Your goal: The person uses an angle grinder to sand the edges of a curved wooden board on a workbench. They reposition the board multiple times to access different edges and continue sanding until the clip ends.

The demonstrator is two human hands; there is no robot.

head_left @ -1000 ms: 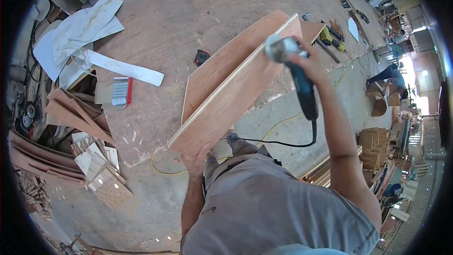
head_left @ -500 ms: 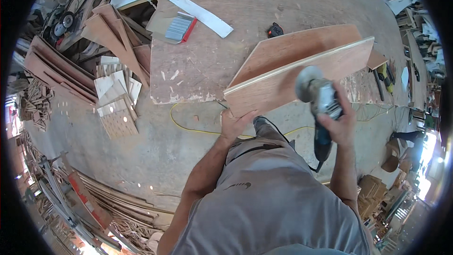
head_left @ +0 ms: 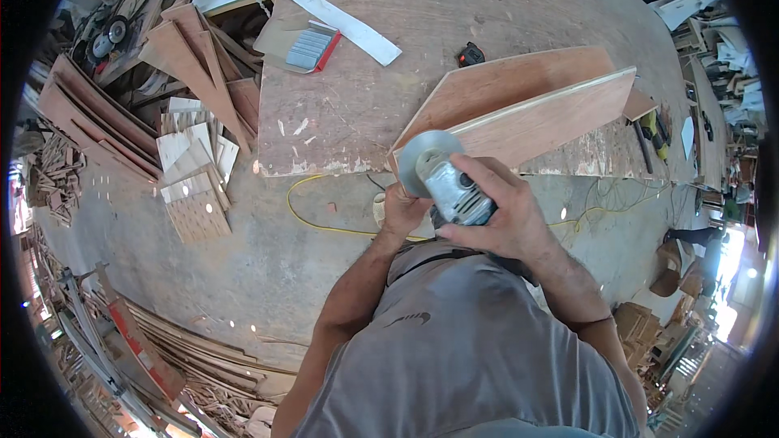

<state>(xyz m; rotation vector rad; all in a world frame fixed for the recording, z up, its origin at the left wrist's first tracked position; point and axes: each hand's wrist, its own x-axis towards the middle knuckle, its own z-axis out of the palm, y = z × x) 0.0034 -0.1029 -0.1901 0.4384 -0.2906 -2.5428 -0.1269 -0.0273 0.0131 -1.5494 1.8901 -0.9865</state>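
Note:
My right hand [head_left: 510,209] is closed round an angle grinder [head_left: 464,188] with a pale round disc [head_left: 428,154]. The disc covers the near left end of a V-shaped wooden piece [head_left: 540,118], made of two reddish plywood panels joined at that end. Whether the disc touches the wood, I cannot tell. Below the same end, my left hand [head_left: 403,211] grips the wooden piece, its fingertips partly hidden behind the wood and grinder. The piece rests on the near edge of a worn wooden table [head_left: 341,126].
On the table lie a tape measure [head_left: 470,54], an open box of staples [head_left: 312,47], a white strip [head_left: 333,12] and a yellow-black tool [head_left: 654,135]. A yellow cord [head_left: 302,217] crosses the floor. Plywood offcuts [head_left: 195,166] lean at the left.
My right hand has swung the grinder left, from the middle of the near panel to its left end. My left hand stays at that end.

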